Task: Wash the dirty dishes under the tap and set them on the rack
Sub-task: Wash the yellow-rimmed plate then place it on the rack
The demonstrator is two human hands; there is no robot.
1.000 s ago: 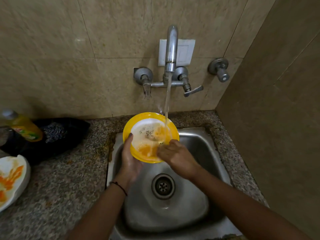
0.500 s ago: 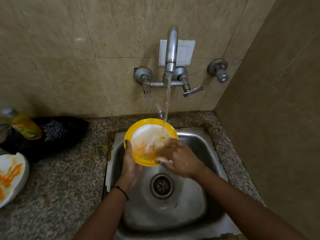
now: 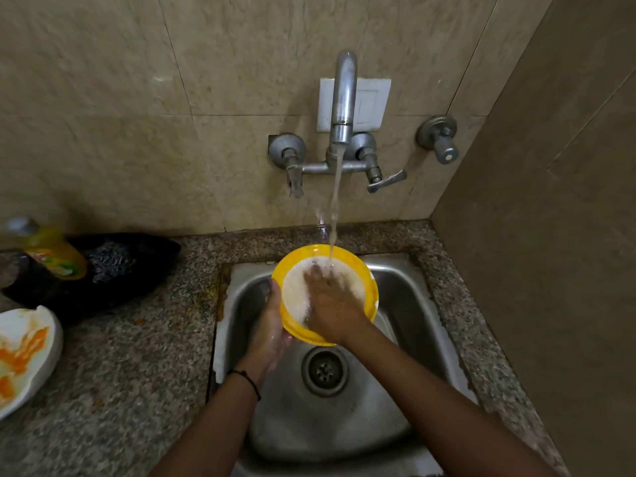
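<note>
A yellow plate (image 3: 358,261) is held over the sink (image 3: 409,284), under the tap (image 3: 342,98) stream. Its left rim is gripped by the left hand (image 3: 272,325); the right hand (image 3: 332,304) is pressed flat, fingers spread, on its wet face.

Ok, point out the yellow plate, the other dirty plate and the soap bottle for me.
yellow plate (image 3: 358,261): head view, upper right rim.
white plate (image 3: 24,325): head view, smeared inner surface, on the counter.
soap bottle (image 3: 51,251): head view, yellow body.
</note>
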